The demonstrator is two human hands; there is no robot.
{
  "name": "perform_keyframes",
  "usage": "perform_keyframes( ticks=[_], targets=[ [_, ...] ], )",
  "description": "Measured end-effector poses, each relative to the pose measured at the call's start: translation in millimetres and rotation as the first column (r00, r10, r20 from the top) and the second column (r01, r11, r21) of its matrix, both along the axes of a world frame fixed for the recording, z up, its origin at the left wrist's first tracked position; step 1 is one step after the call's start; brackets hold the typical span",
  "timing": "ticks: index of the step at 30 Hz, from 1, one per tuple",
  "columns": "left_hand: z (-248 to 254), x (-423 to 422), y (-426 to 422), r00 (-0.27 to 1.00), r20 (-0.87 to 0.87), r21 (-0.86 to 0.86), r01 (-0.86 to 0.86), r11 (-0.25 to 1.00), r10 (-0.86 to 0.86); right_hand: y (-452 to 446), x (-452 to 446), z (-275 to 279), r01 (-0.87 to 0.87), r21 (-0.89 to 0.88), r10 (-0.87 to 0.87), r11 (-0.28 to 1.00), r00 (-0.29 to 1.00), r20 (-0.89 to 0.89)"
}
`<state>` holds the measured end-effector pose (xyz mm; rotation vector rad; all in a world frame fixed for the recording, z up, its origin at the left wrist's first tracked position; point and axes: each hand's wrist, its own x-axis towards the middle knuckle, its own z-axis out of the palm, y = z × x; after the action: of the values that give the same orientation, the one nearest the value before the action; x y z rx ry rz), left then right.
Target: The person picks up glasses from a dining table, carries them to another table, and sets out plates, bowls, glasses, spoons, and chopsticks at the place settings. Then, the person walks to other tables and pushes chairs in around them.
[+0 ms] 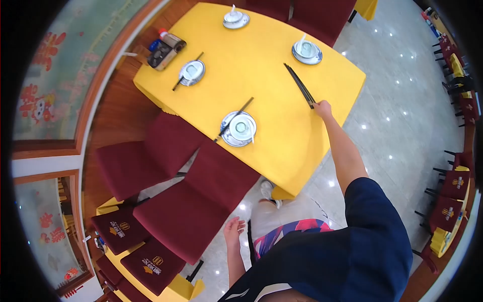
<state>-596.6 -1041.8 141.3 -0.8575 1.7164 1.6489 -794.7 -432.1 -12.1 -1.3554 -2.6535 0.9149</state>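
Observation:
My right hand [322,108] is closed round the ends of several dark chopsticks [300,86], which point away over the yellow table [282,151]. Beyond them sits a place setting [307,52] of plate, bowl and spoon. My left hand [234,231] hangs low beside the chairs, its fingers apart, holding nothing. A nearer setting [240,129] has chopsticks [246,104] lying across its left side. Another pair crosses the left setting [192,72]. At the far side stands a fourth setting [235,19] with a spoon.
Dark red chairs [196,201] stand along the table's left edge, and more [322,17] at its far side. A condiment holder [166,50] sits at the far left corner. Tiled floor [387,110] lies to the right. Other tables and chairs [448,211] line the right wall.

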Motion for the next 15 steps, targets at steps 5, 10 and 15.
perform_keyframes(
  ticks=[5, 10, 15],
  targets=[
    [26.1, -12.1, -5.5, 0.994, -0.105, -0.026, 0.035, 0.999, -0.037, -30.5, 31.4, 13.0, 0.101, -0.188, -0.116, 0.977, 0.991, -0.072],
    [27.8, -21.1, 4.6, 0.98, -0.175, 0.029, 0.099, 0.995, -0.093, -69.0, 68.6, 36.6, 0.309, -0.432, -0.408, 0.847, 0.899, -0.157],
    [11.5, -3.8, 7.8, 0.968, -0.17, 0.108, 0.203, 0.973, -0.183, -79.7, 92.4, 34.1, 0.32, -0.354, -0.381, 0.879, 0.917, -0.116]
  ],
)
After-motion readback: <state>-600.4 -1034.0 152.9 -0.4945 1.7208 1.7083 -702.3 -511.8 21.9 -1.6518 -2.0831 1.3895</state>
